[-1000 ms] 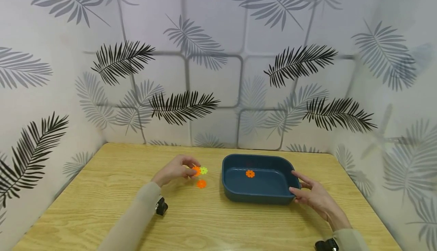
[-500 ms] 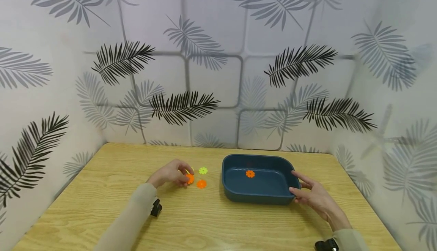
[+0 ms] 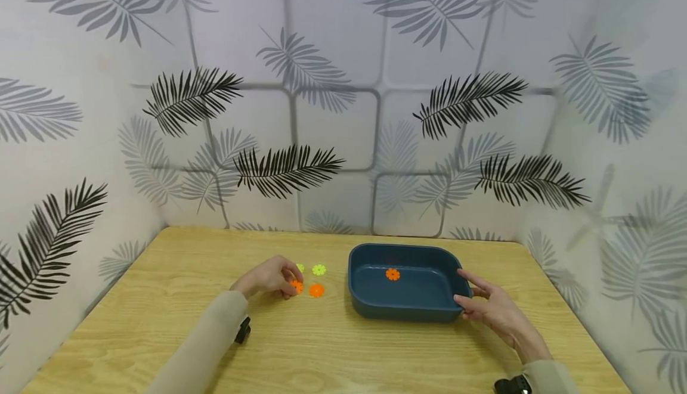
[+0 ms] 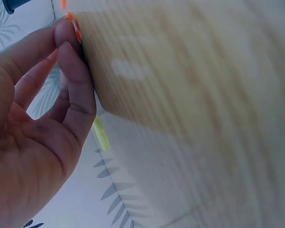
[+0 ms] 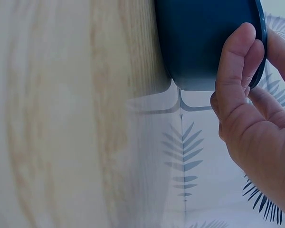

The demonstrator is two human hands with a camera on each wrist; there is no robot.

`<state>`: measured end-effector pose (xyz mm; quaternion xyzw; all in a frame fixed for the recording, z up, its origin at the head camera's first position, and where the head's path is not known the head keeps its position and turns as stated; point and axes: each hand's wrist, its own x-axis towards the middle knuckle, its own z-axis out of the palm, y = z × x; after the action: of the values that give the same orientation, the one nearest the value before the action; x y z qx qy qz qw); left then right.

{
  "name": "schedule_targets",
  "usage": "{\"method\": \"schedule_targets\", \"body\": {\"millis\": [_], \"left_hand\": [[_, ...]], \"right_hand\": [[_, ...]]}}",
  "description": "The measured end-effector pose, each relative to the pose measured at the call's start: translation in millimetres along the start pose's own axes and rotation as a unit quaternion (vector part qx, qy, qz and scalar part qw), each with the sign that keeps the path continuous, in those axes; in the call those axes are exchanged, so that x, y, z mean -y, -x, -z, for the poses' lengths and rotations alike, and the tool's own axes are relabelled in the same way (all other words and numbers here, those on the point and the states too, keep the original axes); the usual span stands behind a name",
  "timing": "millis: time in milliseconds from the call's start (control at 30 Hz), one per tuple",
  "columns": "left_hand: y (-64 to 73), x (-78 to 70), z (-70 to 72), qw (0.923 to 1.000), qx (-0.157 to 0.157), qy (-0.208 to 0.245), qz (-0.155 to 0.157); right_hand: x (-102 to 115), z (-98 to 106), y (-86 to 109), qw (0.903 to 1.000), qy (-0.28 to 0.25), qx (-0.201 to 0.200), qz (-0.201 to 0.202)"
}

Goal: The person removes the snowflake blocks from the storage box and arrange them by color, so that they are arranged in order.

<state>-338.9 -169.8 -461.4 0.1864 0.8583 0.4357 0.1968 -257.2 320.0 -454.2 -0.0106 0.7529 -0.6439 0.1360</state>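
Note:
In the head view my left hand (image 3: 271, 277) pinches an orange notched disc (image 3: 296, 287) low at the wood-look table. The left wrist view shows its bent fingertips at the table surface, with the disc's edge (image 4: 77, 27) just past them. Beside it lies another orange disc (image 3: 316, 290). Behind are a lime-green disc (image 3: 319, 269) and a second lime disc (image 3: 300, 267), partly hidden by the hand. My right hand (image 3: 496, 310) grips the right end of a dark blue rectangular tub (image 3: 405, 312), fingers and thumb on either side of its rim. One orange disc (image 3: 393, 274) is inside.
The wooden table (image 3: 300, 358) meets a leaf-patterned backdrop (image 3: 333, 203) at the back and both sides. A black strapped device (image 3: 243, 330) is on the left wrist, and another strapped device (image 3: 513, 384) is on the right.
My left hand has drawn the orange disc left and toward me, away from the lime disc it was beside, uncovering part of a second lime disc. Right hand and tub stay put.

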Motion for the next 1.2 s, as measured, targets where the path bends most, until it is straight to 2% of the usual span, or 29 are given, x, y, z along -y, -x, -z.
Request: {"method": "schedule_targets", "body": {"millis": [200,467,700,967,1200], "left_hand": [[0.1,2.5,-2.1,0.9998,-0.007,0.012,0.013],[0.5,2.1,-1.8,0.9998,-0.009,0.008,0.013],[-0.1,5.5,-0.8,0.9995,-0.009,0.028,0.013],[-1.2,5.4,2.1,0.9991,-0.026,0.030,-0.013],[-6.9,-5.6,-0.6,0.9974,-0.054,0.033,-0.033]], "right_hand": [[-1.2,-0.7,0.3,1.0000,-0.001,0.001,0.001],[-0.2,0.0,0.0,1.0000,0.004,-0.002,0.005],[-0.4,0.2,0.5,1.0000,-0.004,0.000,0.003],[-0.1,0.0,0.5,1.0000,-0.007,0.002,0.003],[-0.2,-0.2,0.6,0.9999,-0.014,0.005,0.000]]}}
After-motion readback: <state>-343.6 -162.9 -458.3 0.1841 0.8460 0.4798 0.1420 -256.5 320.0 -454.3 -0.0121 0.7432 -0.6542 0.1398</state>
